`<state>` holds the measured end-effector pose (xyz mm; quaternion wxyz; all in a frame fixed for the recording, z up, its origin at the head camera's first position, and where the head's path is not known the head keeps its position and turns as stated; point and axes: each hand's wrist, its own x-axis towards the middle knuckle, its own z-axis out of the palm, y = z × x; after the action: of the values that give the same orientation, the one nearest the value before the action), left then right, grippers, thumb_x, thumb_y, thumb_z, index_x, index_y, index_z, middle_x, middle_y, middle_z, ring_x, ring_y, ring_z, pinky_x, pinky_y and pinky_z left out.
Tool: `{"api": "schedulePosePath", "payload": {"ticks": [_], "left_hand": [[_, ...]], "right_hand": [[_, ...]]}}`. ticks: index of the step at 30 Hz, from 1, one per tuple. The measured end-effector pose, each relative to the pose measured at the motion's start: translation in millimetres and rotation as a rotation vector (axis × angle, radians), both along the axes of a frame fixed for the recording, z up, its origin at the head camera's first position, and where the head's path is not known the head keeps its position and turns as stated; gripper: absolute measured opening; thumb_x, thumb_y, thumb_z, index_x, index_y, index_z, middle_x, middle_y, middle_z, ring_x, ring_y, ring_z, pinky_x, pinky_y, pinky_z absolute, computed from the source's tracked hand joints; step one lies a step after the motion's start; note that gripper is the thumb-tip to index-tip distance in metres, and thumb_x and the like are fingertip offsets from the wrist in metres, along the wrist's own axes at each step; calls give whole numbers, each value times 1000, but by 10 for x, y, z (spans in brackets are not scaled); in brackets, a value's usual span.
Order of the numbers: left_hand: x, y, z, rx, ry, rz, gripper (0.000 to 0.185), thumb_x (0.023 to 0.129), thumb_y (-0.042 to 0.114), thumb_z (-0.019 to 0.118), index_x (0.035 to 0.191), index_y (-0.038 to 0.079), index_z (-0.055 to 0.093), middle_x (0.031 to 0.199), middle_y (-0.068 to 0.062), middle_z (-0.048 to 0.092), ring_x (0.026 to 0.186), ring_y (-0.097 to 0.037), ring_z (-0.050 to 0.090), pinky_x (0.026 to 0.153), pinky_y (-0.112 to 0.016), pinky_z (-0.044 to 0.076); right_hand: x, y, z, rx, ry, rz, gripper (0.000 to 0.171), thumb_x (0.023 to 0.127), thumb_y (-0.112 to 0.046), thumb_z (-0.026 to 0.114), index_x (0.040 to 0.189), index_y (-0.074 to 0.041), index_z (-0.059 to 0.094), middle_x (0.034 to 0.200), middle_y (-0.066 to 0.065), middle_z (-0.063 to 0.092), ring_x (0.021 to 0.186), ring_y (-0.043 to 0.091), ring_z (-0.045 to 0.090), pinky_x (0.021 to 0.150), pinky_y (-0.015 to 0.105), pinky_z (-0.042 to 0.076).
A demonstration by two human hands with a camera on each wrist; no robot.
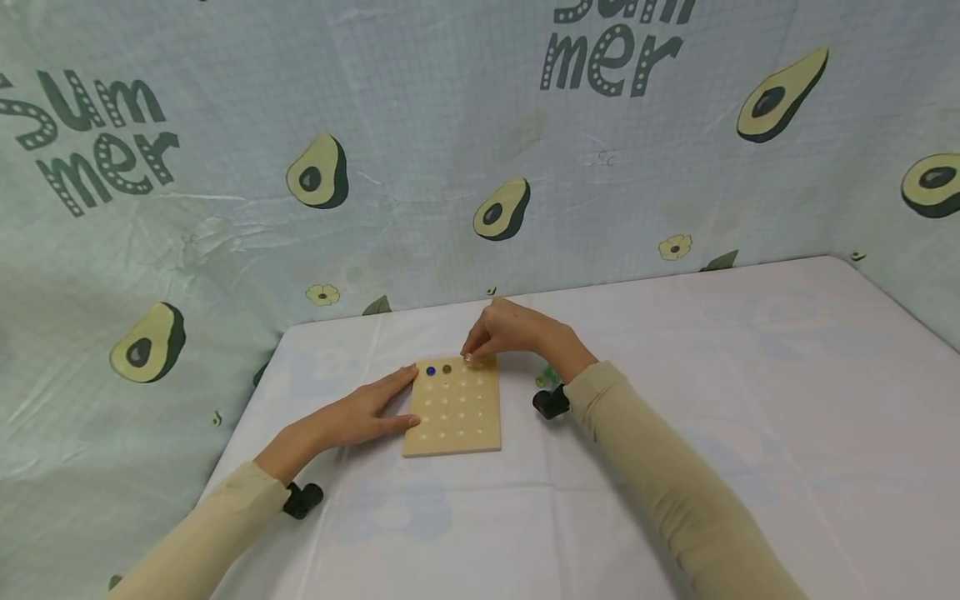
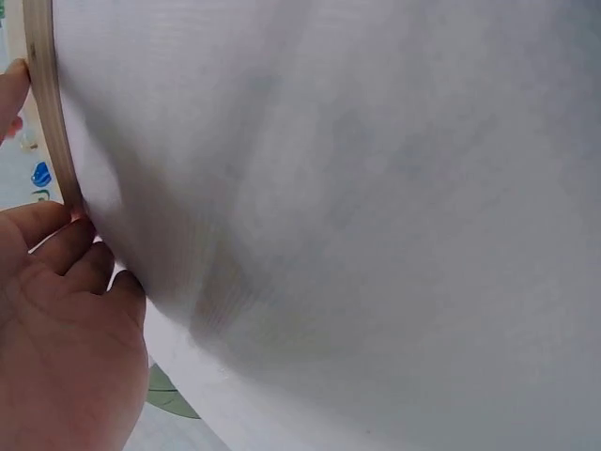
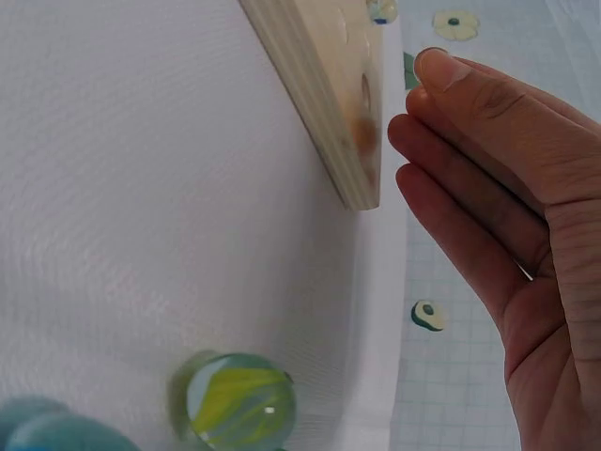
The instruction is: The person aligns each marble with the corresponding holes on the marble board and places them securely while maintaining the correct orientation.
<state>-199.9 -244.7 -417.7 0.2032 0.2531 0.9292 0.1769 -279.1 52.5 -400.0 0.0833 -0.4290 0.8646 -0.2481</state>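
A square wooden board (image 1: 452, 421) with rows of shallow round hollows lies on the table. My left hand (image 1: 367, 410) rests at its left edge, thumb and fingers spread apart and touching the edge. Along the top row sit a blue marble (image 1: 431, 372), a dark olive marble (image 1: 447, 368) and a clear marble (image 1: 467, 358). Above that row is my right hand (image 1: 510, 327), fingertips right by the clear marble. In the right wrist view, a small gap shows between the fingertips and the clear marble (image 3: 382, 10), and the fingers are loosely bent.
Several green glass marbles (image 1: 547, 377) lie right of the board, partly hidden by the right wrist; one with yellow swirls (image 3: 241, 402) shows close up. A white cloth (image 1: 510, 517) covers the table. Behind it hangs a sheet (image 1: 420, 100) printed with avocados.
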Motion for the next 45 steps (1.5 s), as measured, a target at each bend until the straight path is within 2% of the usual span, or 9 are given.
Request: {"api": "schedulePosePath", "payload": {"ticks": [10,18,32,45], "left_hand": [[-49,49,115,-44,70,-39,95,91,57,71,161,7,30,164,-12,33,150,-32,32,119,-52,32],[-110,99,167,-88,63,-14,95,86,57,75,157,6,38,159,-12,40,147,-32,38,115,-51,38],[-158,90,121,-81,23,53,99,83,61,77,158,11,37,160,-13,38,148,-34,36,116,-53,37],[-114,76,132,-63,37,52,97,84,59,77,159,11,36,160,-13,38,148,-34,34,116,-54,36]], "right_hand": [[-44,-30,-34,10,-42,2,18,88,-22,82,104,-13,83,99,-5,79,87,0,70,75,19,56],[-79,-114,-2,96,3,38,18,87,-25,83,102,-16,84,94,-7,79,80,-2,68,72,18,54],[-71,-175,2,148,80,55,19,87,-29,83,102,-17,84,95,-8,79,81,-4,68,72,16,54],[-25,-22,17,97,53,91,22,88,-22,81,109,-14,82,103,-4,78,86,-1,70,76,17,55]]}}
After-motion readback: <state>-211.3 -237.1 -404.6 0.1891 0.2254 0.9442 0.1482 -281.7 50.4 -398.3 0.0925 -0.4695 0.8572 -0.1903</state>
